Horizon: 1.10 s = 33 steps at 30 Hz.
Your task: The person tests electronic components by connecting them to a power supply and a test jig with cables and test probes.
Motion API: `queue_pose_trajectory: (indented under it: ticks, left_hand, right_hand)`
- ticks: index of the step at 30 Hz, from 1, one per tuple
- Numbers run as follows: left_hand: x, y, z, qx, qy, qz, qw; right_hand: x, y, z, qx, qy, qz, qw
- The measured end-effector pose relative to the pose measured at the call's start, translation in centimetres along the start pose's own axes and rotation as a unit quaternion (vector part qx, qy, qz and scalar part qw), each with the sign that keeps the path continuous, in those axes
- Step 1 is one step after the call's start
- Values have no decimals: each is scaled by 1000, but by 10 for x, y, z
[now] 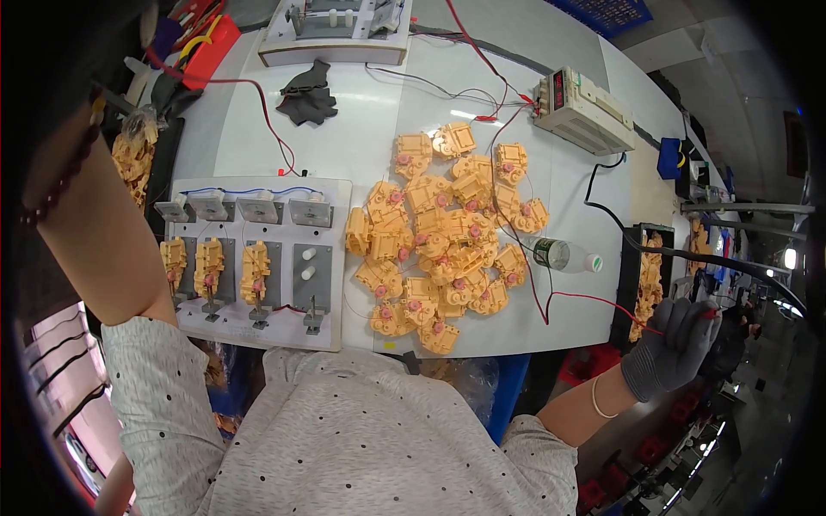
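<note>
My right hand [667, 348], in a grey glove, is raised off the table's right side. Its fingers are closed on a red wire lead [602, 301], whose red end shows by the fingertips. My left forearm [103, 232] reaches up along the left edge; the left hand beyond its dark bead bracelet [64, 176] is lost in the dark rim, its fingers hidden. Near that arm lies a white test fixture [323, 331] with several stations. Yellow plastic housings [208, 267] sit in three stations; the rightmost station [308, 273] shows two white pegs and no housing.
A heap of yellow housings [447, 245] covers mid-table. Right of it lies a clear bottle [564, 256]. A power supply [585, 112] with trailing wires stands at the back right. Farther back are a dark glove [307, 93], another fixture [335, 53] and a red bin [211, 53].
</note>
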State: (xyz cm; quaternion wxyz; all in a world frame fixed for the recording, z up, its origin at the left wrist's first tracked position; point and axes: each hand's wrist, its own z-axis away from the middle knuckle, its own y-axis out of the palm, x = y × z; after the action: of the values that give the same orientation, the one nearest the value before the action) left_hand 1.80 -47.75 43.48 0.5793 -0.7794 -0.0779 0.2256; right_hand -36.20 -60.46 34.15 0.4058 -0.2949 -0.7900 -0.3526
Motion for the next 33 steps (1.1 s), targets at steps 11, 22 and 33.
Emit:
queue_pose_trajectory:
  ticks: [11,22,33]
  left_hand:
    - [182,113,20,209,-220,-137,943]
    - [31,313,-30,128,61,43,989]
    - [-62,510,-124,237,-91,56,966]
  right_hand:
    - [-83,-4,13,-95,102,-56,989]
    - [-154,-12,30,-207,187,-39,959]
    - [-230,-32,-11,-295,294,-60,907]
